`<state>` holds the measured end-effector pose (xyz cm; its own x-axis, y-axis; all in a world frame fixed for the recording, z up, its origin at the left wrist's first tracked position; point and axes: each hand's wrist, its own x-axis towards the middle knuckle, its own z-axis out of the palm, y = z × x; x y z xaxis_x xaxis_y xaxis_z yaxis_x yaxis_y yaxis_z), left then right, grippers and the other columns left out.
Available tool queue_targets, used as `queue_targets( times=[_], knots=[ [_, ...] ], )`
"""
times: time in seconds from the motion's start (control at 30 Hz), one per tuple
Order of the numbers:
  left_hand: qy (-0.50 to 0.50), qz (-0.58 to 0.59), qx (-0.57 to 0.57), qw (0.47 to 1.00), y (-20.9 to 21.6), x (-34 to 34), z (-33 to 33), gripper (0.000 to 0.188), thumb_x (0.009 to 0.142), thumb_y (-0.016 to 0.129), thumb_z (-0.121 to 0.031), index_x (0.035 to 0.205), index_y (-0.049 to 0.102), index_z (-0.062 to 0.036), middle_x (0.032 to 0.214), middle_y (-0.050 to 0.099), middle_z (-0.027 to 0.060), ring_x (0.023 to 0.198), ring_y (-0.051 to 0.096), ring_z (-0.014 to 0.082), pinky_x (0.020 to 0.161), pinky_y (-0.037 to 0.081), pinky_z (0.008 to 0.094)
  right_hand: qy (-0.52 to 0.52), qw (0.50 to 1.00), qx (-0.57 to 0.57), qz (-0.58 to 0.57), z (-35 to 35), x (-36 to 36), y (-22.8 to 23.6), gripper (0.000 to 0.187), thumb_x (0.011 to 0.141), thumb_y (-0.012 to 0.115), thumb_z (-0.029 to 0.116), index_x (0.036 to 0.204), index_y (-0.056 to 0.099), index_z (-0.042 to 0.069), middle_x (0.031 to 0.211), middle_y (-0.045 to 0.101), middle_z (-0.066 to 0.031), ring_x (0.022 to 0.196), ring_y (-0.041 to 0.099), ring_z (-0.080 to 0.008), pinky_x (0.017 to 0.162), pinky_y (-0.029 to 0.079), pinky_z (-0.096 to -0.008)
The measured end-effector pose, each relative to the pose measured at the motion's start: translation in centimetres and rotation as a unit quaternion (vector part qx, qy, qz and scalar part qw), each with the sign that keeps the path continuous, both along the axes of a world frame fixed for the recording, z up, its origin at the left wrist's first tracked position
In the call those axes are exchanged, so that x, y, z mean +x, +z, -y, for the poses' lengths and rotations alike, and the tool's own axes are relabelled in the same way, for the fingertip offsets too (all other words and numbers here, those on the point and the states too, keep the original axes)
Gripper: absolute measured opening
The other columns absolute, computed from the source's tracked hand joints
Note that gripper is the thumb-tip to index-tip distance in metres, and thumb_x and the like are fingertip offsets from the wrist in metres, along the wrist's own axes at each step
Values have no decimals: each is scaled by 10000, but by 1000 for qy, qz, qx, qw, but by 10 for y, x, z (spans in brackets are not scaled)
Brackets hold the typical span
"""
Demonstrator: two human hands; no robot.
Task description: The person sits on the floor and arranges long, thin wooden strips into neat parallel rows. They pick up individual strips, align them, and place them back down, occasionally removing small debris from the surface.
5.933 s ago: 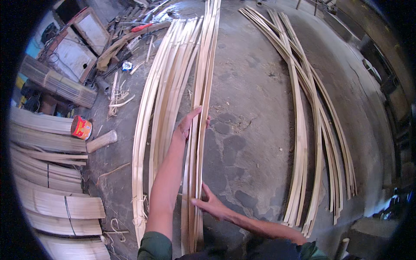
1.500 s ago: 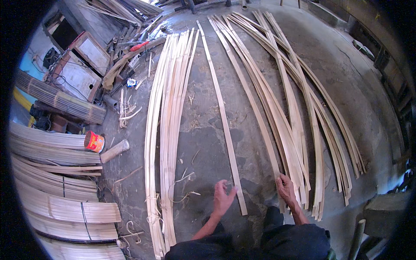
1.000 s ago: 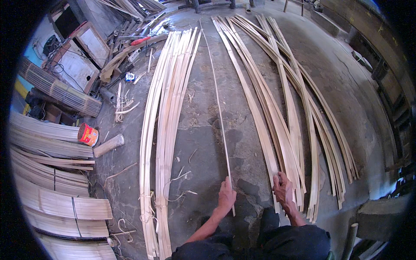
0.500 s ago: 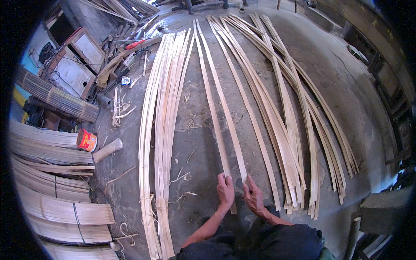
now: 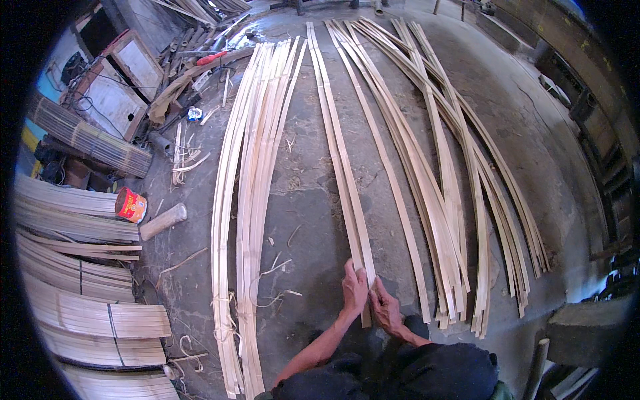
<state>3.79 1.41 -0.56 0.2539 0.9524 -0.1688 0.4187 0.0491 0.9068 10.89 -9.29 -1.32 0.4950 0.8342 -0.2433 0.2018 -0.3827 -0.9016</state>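
Note:
Two long pale bamboo strips stretch away from me across the floor, lying side by side along most of their length. My left hand [image 5: 355,290] is closed around the near part of the left strip [image 5: 347,220]. The right strip [image 5: 361,233] is pinched near its end by my right hand [image 5: 387,310]. Both hands are close together, low in front of my knees. A single strip [image 5: 393,180] lies just to the right, beside a fanned pile of strips [image 5: 430,200]. Left of my hands lies a thick bundle of strips [image 5: 257,167].
Crossed strips [image 5: 503,200] spread farther right. On the left are an orange-red tub [image 5: 131,205], a short bamboo piece [image 5: 163,222] and tied stacks of slats [image 5: 113,320]. Shavings [image 5: 187,163] litter the grey concrete floor [image 5: 300,220]. A rolled slatted mat [image 5: 93,133] lies at the far left.
The two held strips have come together from a gap to side by side. My hands have drawn closer to each other and slightly nearer to me.

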Motion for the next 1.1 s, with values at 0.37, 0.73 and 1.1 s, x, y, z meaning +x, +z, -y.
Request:
queue_targets(
  times=[0.37, 0.73, 1.1],
  knots=[
    [-123, -73, 41, 989, -14, -21, -13, 672, 942, 549, -147, 1472, 210, 89, 922, 647, 329, 854, 653, 476, 747, 518, 498, 122, 988, -55, 78, 9, 11, -3, 573, 982, 559, 370, 1467, 399, 109, 838, 625, -283, 799, 674, -411, 665, 493, -429],
    [-204, -273, 6, 940, 14, -32, -26, 665, 935, 560, -300, 1478, 301, -18, 1035, 651, 290, 928, 655, 452, 796, 511, 552, 17, 902, -64, 427, 10, 92, 9, 523, 882, 668, 319, 1322, 528, 75, 1075, 576, -167, 1000, 553, -364, 845, 466, -459],
    [-264, -306, 270, 874, -24, -17, -25, 718, 956, 525, -359, 1530, 239, -37, 1591, 202, 193, 1473, 186, 353, 1186, 150, 527, -42, 977, -65, 201, 16, 99, 21, 452, 926, 625, 153, 1359, 504, 98, 801, 587, -153, 696, 559, -261, 681, 479, -350]
  ],
)
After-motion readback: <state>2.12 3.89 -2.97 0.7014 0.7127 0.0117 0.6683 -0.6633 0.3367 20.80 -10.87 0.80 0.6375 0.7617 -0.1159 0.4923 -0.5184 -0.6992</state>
